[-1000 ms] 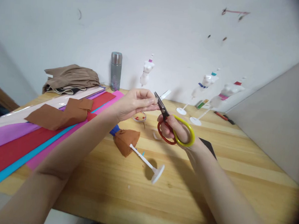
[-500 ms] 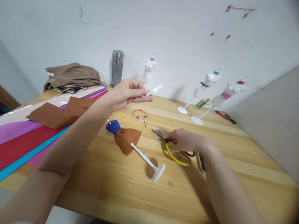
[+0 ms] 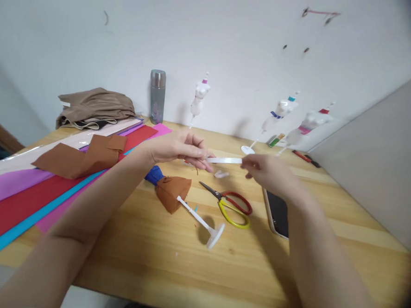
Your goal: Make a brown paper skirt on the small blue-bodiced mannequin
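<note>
A narrow white strip (image 3: 225, 160) is stretched level between my hands above the table. My left hand (image 3: 183, 148) pinches its left end, and my right hand (image 3: 265, 171) pinches its right end. Below them lie scissors (image 3: 225, 202) with one red and one yellow handle, blades slightly apart. A small mannequin in a blue top (image 3: 154, 175) and brown skirt (image 3: 174, 192) lies on its side, its white stand (image 3: 216, 236) pointing toward the front. A small white scrap (image 3: 221, 174) rests behind the scissors.
Coloured sheets (image 3: 24, 208) and brown fabric (image 3: 80, 158) cover the left side. A grey bottle (image 3: 157, 97) and mannequins (image 3: 200, 95) stand near the wall. A phone (image 3: 278, 214) lies under my right forearm. Folded brown cloth (image 3: 97, 105) sits at the back left.
My right hand has let go of the scissors, which now lie on the table, and has moved up to take the strip's other end. My left hand has come down slightly.
</note>
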Tool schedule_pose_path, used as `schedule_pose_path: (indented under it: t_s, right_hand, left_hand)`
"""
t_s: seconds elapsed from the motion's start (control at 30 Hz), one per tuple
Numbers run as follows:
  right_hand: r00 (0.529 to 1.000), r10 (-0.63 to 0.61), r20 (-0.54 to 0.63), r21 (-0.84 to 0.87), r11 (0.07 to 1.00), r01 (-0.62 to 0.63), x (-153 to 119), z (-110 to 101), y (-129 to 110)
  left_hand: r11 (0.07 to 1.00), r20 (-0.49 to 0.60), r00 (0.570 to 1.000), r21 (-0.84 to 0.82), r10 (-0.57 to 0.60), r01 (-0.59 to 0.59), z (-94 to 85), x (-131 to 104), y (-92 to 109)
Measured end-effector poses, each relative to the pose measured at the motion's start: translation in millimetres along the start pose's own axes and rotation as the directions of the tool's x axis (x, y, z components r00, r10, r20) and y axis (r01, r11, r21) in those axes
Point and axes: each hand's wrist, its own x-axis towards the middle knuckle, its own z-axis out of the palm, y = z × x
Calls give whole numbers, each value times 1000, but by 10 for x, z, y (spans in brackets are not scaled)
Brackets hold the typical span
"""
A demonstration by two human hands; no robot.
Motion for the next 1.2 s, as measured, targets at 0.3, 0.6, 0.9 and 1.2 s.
schedule_pose_path:
  t_s: [0.3, 0.6, 0.9, 1.2]
  right_hand:
    - [914, -388, 122, 708, 679, 194, -99, -68, -6]
    - [897, -292, 330, 507, 857, 93, 16, 10, 55]
    - [790, -138, 598, 292, 955, -55, 151, 342, 110]
    - [922, -248, 298, 141, 967, 214, 218, 367, 32]
  left_hand:
    - [996, 90, 992, 26, -83, 81, -3, 108, -138]
    - [988, -57, 990, 75, -133, 137, -86, 135, -177]
    - [982, -98, 987, 131, -126, 138, -52, 73, -74]
    - [964, -29, 988, 217, -152, 155, -104, 182, -283]
